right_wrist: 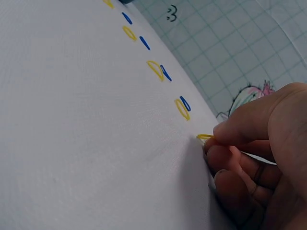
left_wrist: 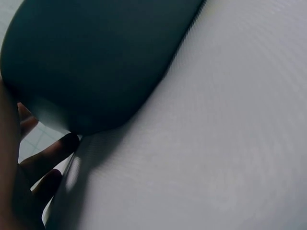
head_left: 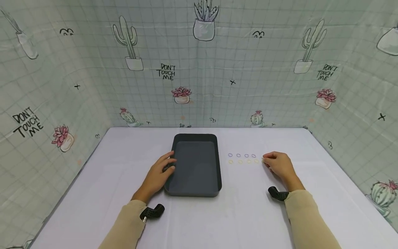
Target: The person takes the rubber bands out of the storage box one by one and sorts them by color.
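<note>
A dark grey rectangular tray (head_left: 195, 169) lies on the white table. My left hand (head_left: 158, 174) rests at its left rim, fingers spread and their tips over the edge. In the left wrist view, parts of the fingers (left_wrist: 50, 158) show beside the tray's dark wall (left_wrist: 96, 62). To the right of the tray, my right hand (head_left: 280, 166) pinches a yellow rubber band (right_wrist: 205, 137) between thumb and fingertips, low over the table. That band stands at the right end of a row of yellow rubber bands (head_left: 248, 161); several blue rubber bands (head_left: 246, 155) form a row just behind.
The white-covered table (head_left: 245, 218) stretches around the tray and the two rows. A grid-patterned cloth with cactus drawings (head_left: 230, 62) hangs behind the table and along both sides. A black wrist camera (head_left: 152, 211) sits on the left wrist, another camera (head_left: 277, 193) on the right.
</note>
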`<state>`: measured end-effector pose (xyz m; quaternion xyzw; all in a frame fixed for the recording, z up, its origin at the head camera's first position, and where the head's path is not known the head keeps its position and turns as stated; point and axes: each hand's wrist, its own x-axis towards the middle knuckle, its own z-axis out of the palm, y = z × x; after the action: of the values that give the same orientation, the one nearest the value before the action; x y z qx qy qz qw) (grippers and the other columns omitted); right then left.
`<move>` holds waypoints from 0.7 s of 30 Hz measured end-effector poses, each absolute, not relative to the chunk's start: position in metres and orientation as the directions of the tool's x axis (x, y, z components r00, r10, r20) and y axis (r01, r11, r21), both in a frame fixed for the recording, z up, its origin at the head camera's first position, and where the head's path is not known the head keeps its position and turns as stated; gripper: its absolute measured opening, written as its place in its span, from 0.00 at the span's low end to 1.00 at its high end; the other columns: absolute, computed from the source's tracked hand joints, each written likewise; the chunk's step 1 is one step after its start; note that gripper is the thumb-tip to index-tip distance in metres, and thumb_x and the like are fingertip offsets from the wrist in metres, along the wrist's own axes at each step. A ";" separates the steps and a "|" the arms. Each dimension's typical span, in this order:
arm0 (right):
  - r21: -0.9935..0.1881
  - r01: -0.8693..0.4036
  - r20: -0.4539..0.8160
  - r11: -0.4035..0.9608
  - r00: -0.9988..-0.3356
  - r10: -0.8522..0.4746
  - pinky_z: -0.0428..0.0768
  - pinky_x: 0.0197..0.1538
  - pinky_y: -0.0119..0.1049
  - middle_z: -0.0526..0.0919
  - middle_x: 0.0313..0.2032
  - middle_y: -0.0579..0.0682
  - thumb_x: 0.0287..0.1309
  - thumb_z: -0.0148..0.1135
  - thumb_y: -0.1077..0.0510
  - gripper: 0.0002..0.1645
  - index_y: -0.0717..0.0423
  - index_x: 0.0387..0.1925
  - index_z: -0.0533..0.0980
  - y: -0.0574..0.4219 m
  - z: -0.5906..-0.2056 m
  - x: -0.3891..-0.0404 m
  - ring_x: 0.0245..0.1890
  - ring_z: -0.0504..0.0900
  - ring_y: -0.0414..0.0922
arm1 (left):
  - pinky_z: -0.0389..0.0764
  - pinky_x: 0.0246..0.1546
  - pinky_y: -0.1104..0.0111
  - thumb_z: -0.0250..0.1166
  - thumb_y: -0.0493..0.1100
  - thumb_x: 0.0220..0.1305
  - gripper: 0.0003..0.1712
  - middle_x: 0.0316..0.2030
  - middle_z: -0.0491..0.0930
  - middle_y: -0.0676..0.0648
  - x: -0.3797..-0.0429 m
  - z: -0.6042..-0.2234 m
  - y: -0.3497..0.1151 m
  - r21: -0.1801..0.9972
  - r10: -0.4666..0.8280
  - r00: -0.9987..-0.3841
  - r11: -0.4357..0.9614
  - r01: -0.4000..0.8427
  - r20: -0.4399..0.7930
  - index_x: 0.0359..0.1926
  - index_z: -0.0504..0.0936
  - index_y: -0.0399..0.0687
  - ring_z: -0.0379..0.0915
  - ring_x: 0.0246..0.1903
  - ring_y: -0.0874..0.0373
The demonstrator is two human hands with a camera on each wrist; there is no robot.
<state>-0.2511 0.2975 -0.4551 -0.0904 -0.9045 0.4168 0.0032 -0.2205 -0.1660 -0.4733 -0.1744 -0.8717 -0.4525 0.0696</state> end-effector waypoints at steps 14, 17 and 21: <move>-0.704 0.101 -0.005 0.703 -0.990 0.138 0.76 0.36 0.37 0.84 0.37 0.54 0.68 0.59 0.57 0.15 0.62 0.49 0.81 0.298 -0.452 -0.247 0.36 0.77 0.49 | 0.57 0.71 0.48 0.59 0.41 0.73 0.21 0.73 0.64 0.51 -0.222 -0.470 -0.164 0.753 0.238 -0.917 0.524 0.399 0.320 0.64 0.78 0.42 0.54 0.73 0.50; -0.699 0.093 0.006 0.709 -0.991 0.136 0.76 0.37 0.37 0.84 0.36 0.54 0.68 0.59 0.58 0.14 0.62 0.49 0.81 0.296 -0.454 -0.247 0.36 0.77 0.49 | 0.56 0.71 0.48 0.59 0.41 0.74 0.21 0.73 0.63 0.50 -0.220 -0.470 -0.165 0.757 0.235 -0.921 0.525 0.390 0.312 0.65 0.77 0.41 0.53 0.74 0.50; -0.700 0.091 0.014 0.708 -0.990 0.141 0.76 0.37 0.37 0.83 0.36 0.54 0.68 0.59 0.58 0.14 0.62 0.49 0.81 0.294 -0.456 -0.248 0.36 0.78 0.49 | 0.59 0.70 0.48 0.59 0.41 0.74 0.21 0.73 0.63 0.49 -0.220 -0.471 -0.167 0.757 0.233 -0.918 0.520 0.396 0.320 0.65 0.76 0.40 0.58 0.72 0.48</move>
<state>-0.2482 0.2943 -0.4564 -0.0628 -0.9235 0.3770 0.0334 -0.2195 -0.1666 -0.4712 -0.1813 -0.8672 -0.4551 0.0895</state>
